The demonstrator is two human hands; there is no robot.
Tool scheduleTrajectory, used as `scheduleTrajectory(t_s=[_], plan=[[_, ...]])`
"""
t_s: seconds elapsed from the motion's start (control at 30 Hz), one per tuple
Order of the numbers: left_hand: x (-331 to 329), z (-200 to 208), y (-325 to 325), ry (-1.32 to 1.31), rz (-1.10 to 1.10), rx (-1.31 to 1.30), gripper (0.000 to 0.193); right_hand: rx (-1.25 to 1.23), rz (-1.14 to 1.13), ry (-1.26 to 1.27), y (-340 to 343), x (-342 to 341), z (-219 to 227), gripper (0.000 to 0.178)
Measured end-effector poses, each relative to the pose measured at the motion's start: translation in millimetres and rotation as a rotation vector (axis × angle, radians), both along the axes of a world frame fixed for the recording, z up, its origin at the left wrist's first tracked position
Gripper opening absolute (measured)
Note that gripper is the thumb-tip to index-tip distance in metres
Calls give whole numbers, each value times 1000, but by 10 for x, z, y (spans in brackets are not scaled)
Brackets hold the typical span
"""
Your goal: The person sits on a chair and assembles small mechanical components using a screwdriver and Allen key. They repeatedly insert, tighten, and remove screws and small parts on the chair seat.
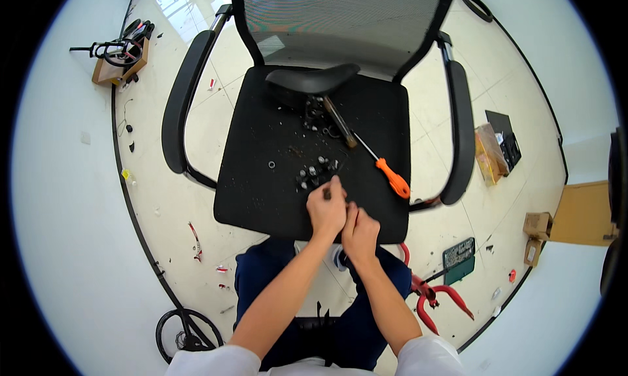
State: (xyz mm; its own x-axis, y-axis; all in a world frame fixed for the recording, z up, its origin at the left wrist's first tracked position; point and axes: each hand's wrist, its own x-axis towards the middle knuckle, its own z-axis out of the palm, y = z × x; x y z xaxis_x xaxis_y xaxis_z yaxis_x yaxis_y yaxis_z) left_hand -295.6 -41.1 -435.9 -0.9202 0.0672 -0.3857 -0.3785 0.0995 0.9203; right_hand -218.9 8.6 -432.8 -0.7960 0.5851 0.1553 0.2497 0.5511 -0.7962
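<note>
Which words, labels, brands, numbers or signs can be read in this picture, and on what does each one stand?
None can be read.
Small brown carton, at far right: pale label, too small.
Open yellow-sided box, at right: any print is too blurred.
Red-and-white scrap, at upper left: too small.
Small metal parts, near the centre: no readable marking.
</note>
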Motion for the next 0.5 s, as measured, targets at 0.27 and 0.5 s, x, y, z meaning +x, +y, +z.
scheduleTrajectory(t_s=[0.27, 0.5], plan=[[-202, -149, 221, -48, -189, -417, 41, -24, -187, 37, 47, -57, -379, 37], [-206, -165, 235, -91, -220, -340, 40, 12, -168, 64, 64, -24, -574, 32]])
